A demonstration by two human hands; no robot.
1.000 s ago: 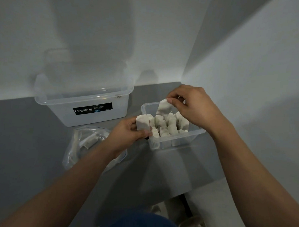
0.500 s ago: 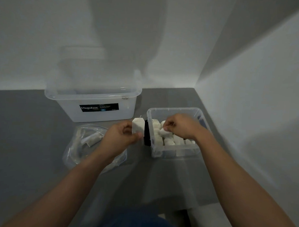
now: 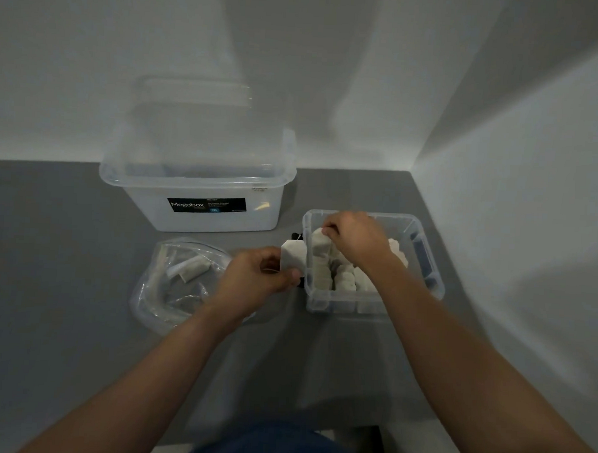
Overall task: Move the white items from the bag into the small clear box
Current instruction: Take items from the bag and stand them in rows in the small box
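Note:
The small clear box sits right of centre on the grey table and holds several white sachets standing in rows. My right hand is inside the box, fingers pinched on the top of one white sachet at its left side. Just outside the box's left wall, my left hand grips another white sachet. The clear plastic bag lies open to the left, with at least one white item inside it.
A large clear lidded tub with a black Megabox label stands at the back. White walls close off the back and the right side. Something small and black shows beside the small box's left wall. The table's front edge is near my body.
The camera view has tilted and pulled back. My right hand has lowered its sachet into the box and now pinches one at the left side. My left hand still holds its sachet beside the box.

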